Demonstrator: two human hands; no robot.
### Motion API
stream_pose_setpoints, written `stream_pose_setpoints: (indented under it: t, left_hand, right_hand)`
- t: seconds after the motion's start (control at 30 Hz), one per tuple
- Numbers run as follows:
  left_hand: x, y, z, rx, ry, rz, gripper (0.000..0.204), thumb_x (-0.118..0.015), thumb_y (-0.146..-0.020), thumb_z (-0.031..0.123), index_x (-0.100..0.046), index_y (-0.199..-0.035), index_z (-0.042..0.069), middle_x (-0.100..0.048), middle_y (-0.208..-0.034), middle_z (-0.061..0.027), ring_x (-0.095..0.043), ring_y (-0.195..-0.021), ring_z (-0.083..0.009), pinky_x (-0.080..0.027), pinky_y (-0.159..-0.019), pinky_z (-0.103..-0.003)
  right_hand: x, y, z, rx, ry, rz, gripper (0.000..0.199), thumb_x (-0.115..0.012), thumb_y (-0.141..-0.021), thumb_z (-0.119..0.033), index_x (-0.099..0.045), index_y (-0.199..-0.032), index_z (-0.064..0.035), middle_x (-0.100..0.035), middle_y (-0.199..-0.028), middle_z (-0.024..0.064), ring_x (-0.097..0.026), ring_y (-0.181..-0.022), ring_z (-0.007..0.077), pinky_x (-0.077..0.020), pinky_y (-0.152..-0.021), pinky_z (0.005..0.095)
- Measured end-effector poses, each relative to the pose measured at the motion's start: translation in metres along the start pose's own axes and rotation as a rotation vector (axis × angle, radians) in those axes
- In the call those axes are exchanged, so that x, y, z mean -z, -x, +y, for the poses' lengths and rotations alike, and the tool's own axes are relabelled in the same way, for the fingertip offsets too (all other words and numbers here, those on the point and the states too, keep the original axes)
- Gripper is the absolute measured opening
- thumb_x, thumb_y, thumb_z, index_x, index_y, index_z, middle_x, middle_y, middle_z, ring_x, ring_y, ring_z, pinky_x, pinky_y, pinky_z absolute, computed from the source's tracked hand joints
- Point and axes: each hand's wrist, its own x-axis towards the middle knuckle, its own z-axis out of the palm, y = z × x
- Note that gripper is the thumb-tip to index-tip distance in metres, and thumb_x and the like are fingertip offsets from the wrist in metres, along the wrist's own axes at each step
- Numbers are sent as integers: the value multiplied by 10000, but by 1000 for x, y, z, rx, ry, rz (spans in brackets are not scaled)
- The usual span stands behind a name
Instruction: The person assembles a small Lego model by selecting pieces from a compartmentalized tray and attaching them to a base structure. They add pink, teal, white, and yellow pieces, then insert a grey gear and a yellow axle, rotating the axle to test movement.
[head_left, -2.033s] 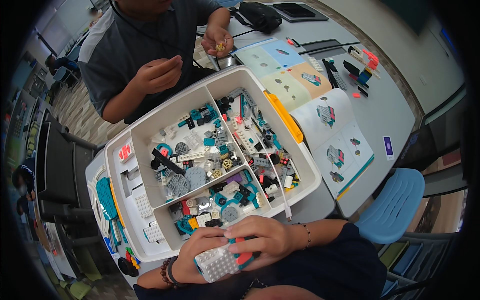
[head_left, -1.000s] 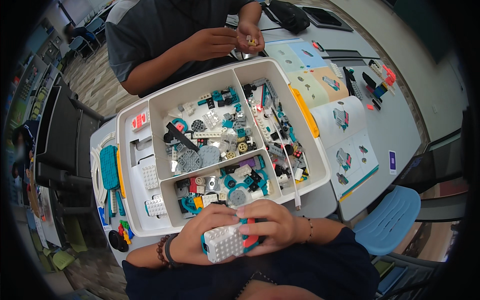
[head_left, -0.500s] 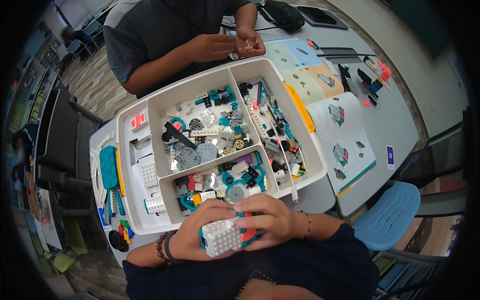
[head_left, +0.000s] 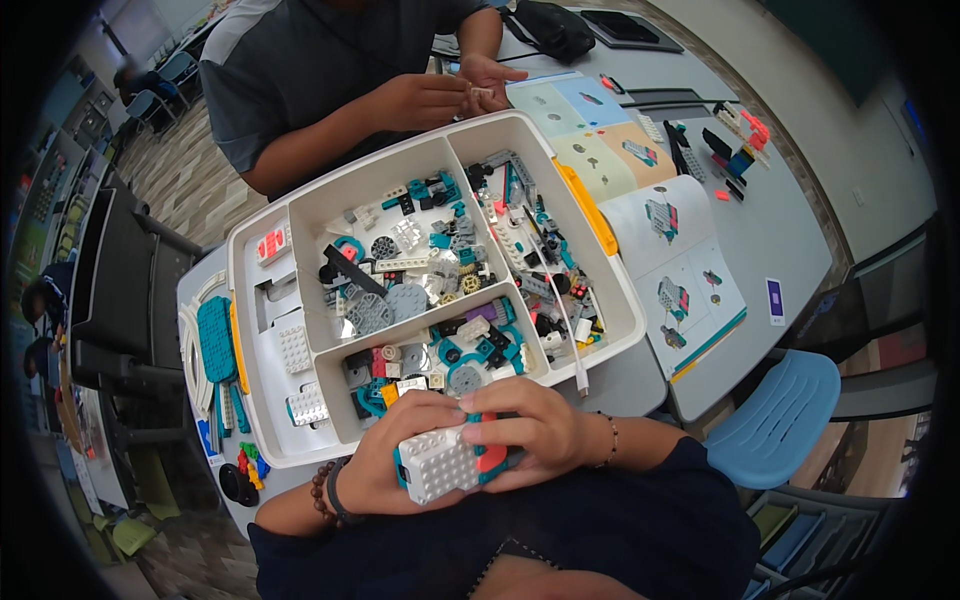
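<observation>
Close to my body, both hands grip a building-brick model point(head_left: 440, 466), a white studded block with teal and coral-red parts on its right side. My left hand point(head_left: 385, 455) is wrapped round its left end. At the other end, the fingers of my right hand point(head_left: 530, 430) press on the coral and teal parts; the thumb side is partly hidden. Just beyond my hands stands a white sorting tray point(head_left: 290, 375), its compartments full of loose grey, white, teal and black pieces.
An open instruction booklet point(head_left: 650, 215) lies right of the tray. Across the table a person's hands point(head_left: 470, 95) hold a small piece. A white cable point(head_left: 565, 310) hangs over the tray's near wall. Teal plates point(head_left: 215, 340) lie left; a blue chair point(head_left: 775, 420) stands right.
My right fingers have shifted on the model, and the model has tilted slightly. The other person's hands have moved a little, one palm now turned differently. The whole view has shifted slightly.
</observation>
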Motion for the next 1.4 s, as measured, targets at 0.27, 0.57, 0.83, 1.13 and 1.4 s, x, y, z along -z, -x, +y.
stream_pose_setpoints:
  t: [0.27,0.57,0.83,1.13,1.4]
  left_hand:
    - [1,0,1,-5,-23,-35,708,-825,-564,116,-452,-1163,52,-483,-1100,-130,-500,-1049,-284,-420,-881,-384]
    - [0,1,-1,2,3,-26,696,-820,-569,113,-453,-1156,42,-484,-1098,-143,-506,-1025,-275,-413,-870,-374]
    - [0,2,-1,20,-9,-38,703,-823,-558,109,-452,-1153,48,-475,-1096,-142,-503,-1021,-261,-413,-867,-363]
    - [-1,2,-1,24,7,-28,706,-825,-555,114,-453,-1151,47,-471,-1094,-144,-505,-1023,-261,-418,-869,-364]
    - [0,1,-1,12,-5,-26,700,-824,-558,121,-459,-1151,45,-475,-1097,-146,-504,-1027,-266,-419,-870,-369]
  right_hand:
    - [0,0,0,3,9,-3,711,-806,-554,-160,-500,-1189,-74,-490,-1128,164,-536,-969,293,-461,-803,372]
    - [0,-1,0,6,1,-3,710,-802,-554,-153,-497,-1189,-67,-493,-1126,160,-537,-976,295,-464,-803,372]
    - [1,-3,-2,10,1,1,717,-801,-555,-151,-492,-1196,-62,-491,-1137,158,-535,-996,296,-463,-821,379]
    - [1,-3,-1,14,-2,4,713,-802,-556,-157,-493,-1192,-65,-491,-1137,157,-535,-997,294,-465,-821,377]
    - [1,-3,-1,17,8,5,689,-799,-575,-167,-495,-1186,-70,-497,-1129,157,-538,-996,292,-467,-820,376]
